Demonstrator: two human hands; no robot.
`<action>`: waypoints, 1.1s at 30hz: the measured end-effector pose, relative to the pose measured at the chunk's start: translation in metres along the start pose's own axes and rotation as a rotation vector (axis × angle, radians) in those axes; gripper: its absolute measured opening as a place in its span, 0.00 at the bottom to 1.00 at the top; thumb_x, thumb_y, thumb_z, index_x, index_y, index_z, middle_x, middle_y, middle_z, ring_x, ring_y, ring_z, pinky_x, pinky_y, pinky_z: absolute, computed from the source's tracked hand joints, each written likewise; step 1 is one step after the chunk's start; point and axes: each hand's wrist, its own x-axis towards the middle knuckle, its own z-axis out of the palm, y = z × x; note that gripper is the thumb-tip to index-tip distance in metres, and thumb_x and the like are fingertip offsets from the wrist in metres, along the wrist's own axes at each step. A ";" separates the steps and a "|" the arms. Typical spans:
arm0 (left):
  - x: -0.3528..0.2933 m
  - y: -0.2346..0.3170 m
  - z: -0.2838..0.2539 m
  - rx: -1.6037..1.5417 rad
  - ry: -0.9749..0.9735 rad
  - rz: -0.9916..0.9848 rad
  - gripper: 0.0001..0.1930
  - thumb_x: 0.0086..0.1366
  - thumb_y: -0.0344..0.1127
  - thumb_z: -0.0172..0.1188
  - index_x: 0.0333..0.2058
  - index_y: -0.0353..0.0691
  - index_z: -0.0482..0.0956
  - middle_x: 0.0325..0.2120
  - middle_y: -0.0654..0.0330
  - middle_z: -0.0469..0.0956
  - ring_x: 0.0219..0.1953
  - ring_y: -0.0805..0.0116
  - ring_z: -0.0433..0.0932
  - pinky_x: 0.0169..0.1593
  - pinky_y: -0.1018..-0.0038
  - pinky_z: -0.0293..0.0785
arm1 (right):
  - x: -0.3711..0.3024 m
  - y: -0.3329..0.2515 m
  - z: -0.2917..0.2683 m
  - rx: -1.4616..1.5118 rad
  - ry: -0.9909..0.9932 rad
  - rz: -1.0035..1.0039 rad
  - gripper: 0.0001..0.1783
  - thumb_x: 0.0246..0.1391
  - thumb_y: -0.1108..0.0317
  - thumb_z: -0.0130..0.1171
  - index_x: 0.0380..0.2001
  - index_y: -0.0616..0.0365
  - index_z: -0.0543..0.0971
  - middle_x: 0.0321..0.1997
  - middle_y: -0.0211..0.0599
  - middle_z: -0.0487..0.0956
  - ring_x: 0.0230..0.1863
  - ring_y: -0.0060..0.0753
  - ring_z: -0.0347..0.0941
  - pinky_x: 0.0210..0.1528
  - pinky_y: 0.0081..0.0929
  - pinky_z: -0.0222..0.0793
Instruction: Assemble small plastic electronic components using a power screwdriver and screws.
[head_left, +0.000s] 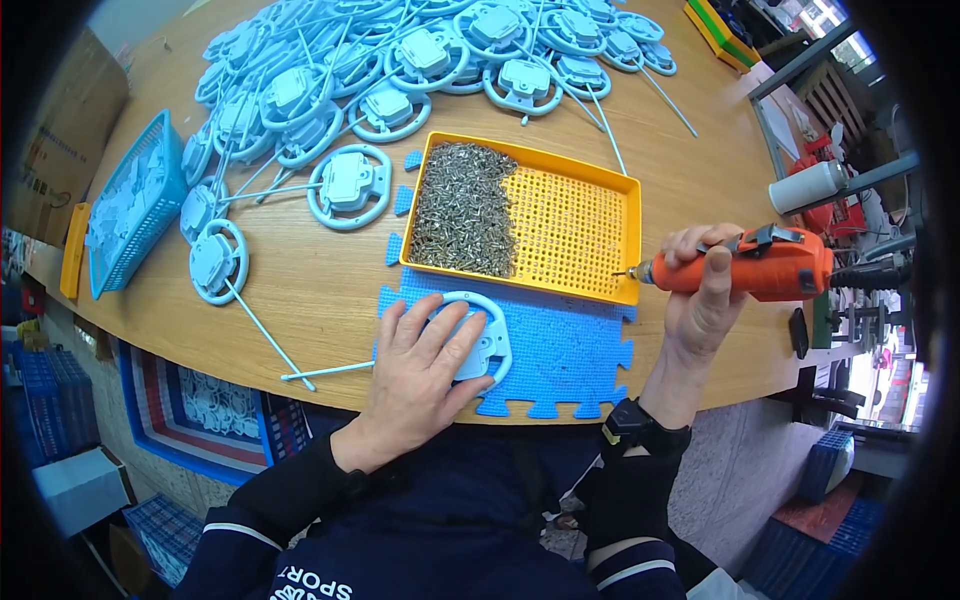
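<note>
My left hand [425, 350] is draped over a light blue toy steering wheel [497, 347], fingers across its far side and thumb along its near rim. The wheel lies on a blue foam mat [570, 345], its thin stick pointing left, and my fingers hide part of it. In my right hand [700, 290] is an orange electric screwdriver [785, 265], gripped with the bit pointing left. The bit's tip is over the near right corner of a yellow perforated tray [590, 178]. Small metal screws [465, 210] are heaped in the tray's left half.
A large pile of similar wheels [425, 55] spreads over the far table. At the left are a blue basket [130, 245] of pale plastic parts and a cardboard box [70, 135]. A white bottle [808, 187] lies by the metal frame on the right.
</note>
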 end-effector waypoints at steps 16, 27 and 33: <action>0.022 -0.006 0.000 -0.051 -0.008 -0.042 0.36 0.42 0.49 0.73 0.50 0.41 0.72 0.51 0.53 0.68 0.56 0.53 0.65 0.59 0.54 0.55 | -0.043 -0.034 0.085 0.105 -0.275 0.057 0.29 0.51 0.42 0.64 0.38 0.55 0.68 0.26 0.33 0.72 0.25 0.27 0.69 0.31 0.27 0.66; 0.020 -0.006 -0.002 -0.083 -0.045 -0.055 0.37 0.41 0.49 0.74 0.50 0.41 0.73 0.51 0.54 0.68 0.55 0.55 0.66 0.58 0.56 0.55 | -0.052 -0.025 0.094 0.151 -0.315 0.065 0.27 0.51 0.48 0.67 0.39 0.57 0.68 0.26 0.36 0.73 0.24 0.29 0.70 0.30 0.28 0.68; 0.019 -0.007 -0.001 -0.071 -0.025 -0.042 0.37 0.41 0.49 0.74 0.50 0.40 0.72 0.51 0.54 0.68 0.55 0.55 0.66 0.57 0.56 0.55 | -0.053 -0.023 0.098 0.165 -0.303 0.053 0.25 0.51 0.52 0.67 0.39 0.57 0.67 0.26 0.36 0.73 0.24 0.29 0.70 0.28 0.27 0.67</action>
